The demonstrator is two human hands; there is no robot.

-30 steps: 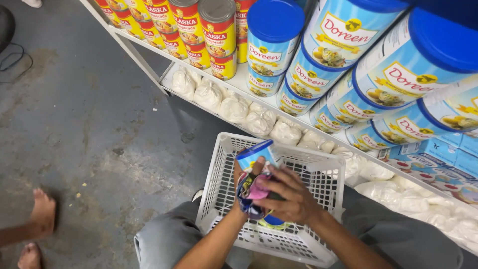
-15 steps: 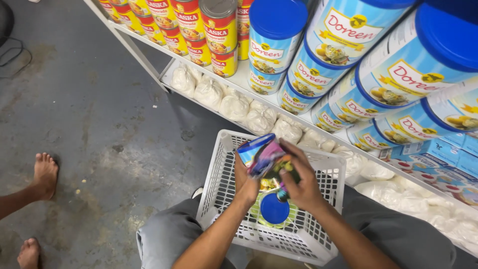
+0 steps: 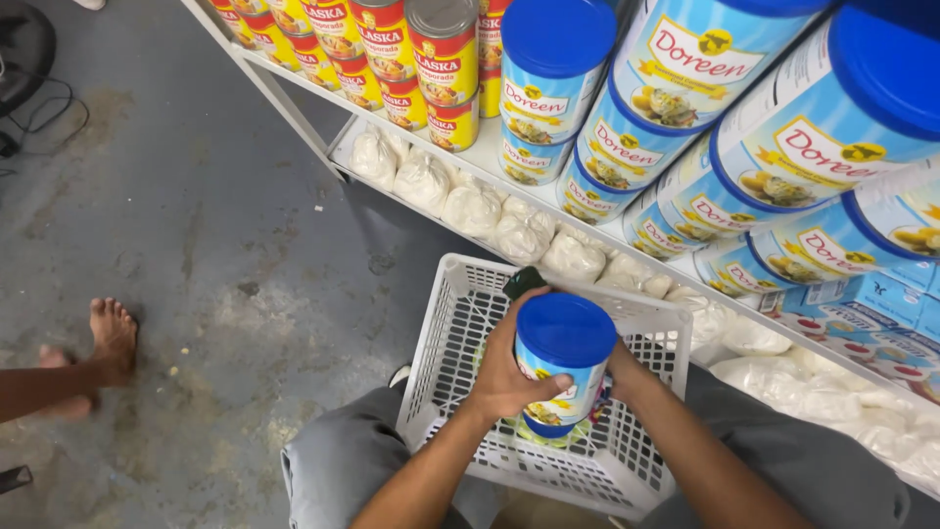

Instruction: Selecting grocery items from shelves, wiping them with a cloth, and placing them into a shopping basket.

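Note:
A light blue can with a dark blue lid (image 3: pixel 565 355) stands upright over a white plastic basket (image 3: pixel 452 323) that rests on my lap. My left hand (image 3: pixel 509 377) wraps around the can's left side, thumb across its front. My right hand (image 3: pixel 619 370) presses against the can's right side, mostly hidden behind it. A dark green object (image 3: pixel 523 281) shows just beyond my left fingers. Another can sits under the held one, partly hidden.
A white shelf rack (image 3: pixel 294 88) ahead carries red and yellow cans (image 3: pixel 431 59), many matching blue cans (image 3: pixel 705 108), and clear bags of white powder (image 3: pixel 470 208) on the lower shelf. Another person's bare foot (image 3: pixel 110 333) stands on the grey concrete floor at left.
Both hands were handling a can and small packets tilted over the basket; now the can is upright with its blue lid facing me, gripped between both hands.

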